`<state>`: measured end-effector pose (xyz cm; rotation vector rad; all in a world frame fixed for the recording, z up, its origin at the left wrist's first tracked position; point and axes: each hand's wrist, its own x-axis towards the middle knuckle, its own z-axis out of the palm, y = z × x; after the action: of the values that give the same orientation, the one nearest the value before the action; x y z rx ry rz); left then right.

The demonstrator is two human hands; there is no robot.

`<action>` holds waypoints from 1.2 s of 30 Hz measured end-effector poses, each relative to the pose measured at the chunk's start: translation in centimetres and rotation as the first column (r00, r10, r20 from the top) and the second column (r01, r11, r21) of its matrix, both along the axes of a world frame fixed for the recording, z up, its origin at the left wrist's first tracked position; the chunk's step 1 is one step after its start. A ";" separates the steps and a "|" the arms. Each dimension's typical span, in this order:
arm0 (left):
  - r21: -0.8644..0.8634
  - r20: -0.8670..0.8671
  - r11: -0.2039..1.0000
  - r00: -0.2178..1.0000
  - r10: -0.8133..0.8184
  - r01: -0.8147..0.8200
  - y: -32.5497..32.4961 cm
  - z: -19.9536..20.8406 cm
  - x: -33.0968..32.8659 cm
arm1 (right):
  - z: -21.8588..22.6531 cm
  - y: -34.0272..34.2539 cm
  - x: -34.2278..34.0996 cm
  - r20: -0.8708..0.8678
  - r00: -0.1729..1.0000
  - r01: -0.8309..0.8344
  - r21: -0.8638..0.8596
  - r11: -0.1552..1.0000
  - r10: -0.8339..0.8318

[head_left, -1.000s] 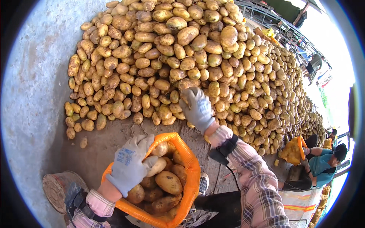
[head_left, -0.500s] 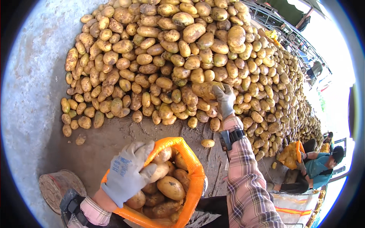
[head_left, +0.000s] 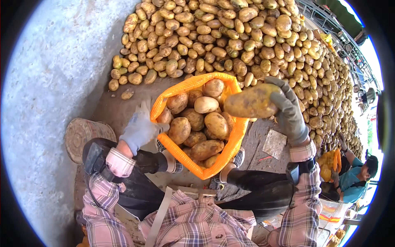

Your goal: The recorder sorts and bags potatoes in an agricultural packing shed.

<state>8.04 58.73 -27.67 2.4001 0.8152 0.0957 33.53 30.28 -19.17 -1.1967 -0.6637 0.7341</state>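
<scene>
Holding the potato firmly in the right hand, lower it gently into the bag, left hand gripping the left rim.

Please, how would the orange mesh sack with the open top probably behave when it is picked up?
The orange mesh sack is probably floppy, since its opening bends into an uneven, angular outline. It would likely be heavy, because many oval, yellow-brown potatoes are heaped inside. Those potatoes look loose and rounded, so they may shift as it lifts.
</scene>
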 end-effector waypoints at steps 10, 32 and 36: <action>-0.943 0.168 0.329 0.794 0.585 -0.042 -9.0 -3.4 -7.4 | 0.5 6.1 -11.4 0.377 0.893 -0.024 -0.508 0.861 0.247; -0.621 0.338 0.760 0.809 0.481 -0.192 -11.7 -1.4 -7.0 | -12.6 11.3 -18.6 0.694 0.580 0.094 -0.576 0.812 0.426; -0.291 0.267 0.946 0.938 0.222 -0.141 -10.8 -1.4 -8.4 | -10.4 10.5 -17.3 0.598 0.669 -0.043 -0.561 0.826 0.441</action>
<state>-0.33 47.89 -29.08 1.9892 0.8477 0.3867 16.27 40.73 -29.53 -1.9511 -1.3739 0.6824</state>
